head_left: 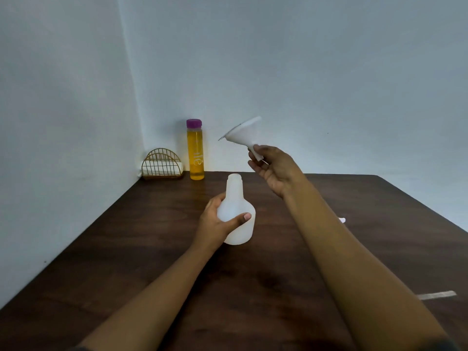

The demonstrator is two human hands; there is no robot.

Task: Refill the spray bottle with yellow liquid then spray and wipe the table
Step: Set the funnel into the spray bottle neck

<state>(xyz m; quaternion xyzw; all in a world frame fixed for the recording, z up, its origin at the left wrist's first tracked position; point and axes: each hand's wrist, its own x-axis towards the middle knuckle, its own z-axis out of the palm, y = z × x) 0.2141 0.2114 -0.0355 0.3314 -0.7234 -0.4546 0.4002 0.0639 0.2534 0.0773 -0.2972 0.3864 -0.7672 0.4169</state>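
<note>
1 wooden table (126,249) bears 2 bottles — the uncapped white spray bottle (236,198), mid-table, gripped by the left hand (217,219), and the capped yellow-liquid bottle (195,153) at the back; the right hand (276,171) pinches a tilted funnel (241,134) aloft.

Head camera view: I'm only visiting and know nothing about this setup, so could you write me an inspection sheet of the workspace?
Surface: dark wooden table, set into a wall corner.
Job's things: white spray bottle upright, neck open, no sprayer on it; white funnel tilted in the air, above and right of that neck; capped bottle of yellow liquid upright at the back.
Clutter: gold wire holder with white napkins, back left corner; small white piece partly hidden behind the right arm; pale strip near the right edge.
Grippers: left hand grips the spray bottle's body; right hand pinches the funnel's spout.
Cables: nothing seen.
Surroundings: plain pale walls.
</note>
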